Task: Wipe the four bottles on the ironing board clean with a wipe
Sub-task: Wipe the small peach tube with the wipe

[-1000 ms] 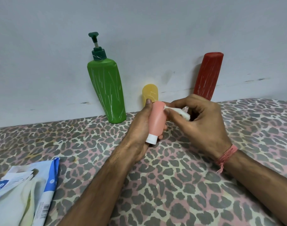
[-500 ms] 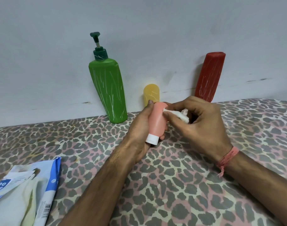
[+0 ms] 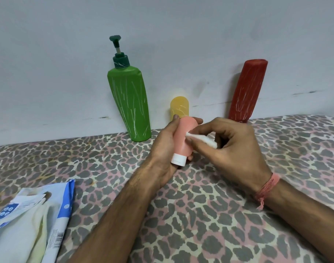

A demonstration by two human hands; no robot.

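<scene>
gripping the pink bottle cap-down above the ironing board, the left hand has its fingers curled round the body. the right hand pinches a white wipe against the bottle's side, fingers bent round it. at the back, the green pump bottle, yellow bottle and red bottle lean on the wall, white streaks on all three. a wipes packet lies at lower left.
</scene>
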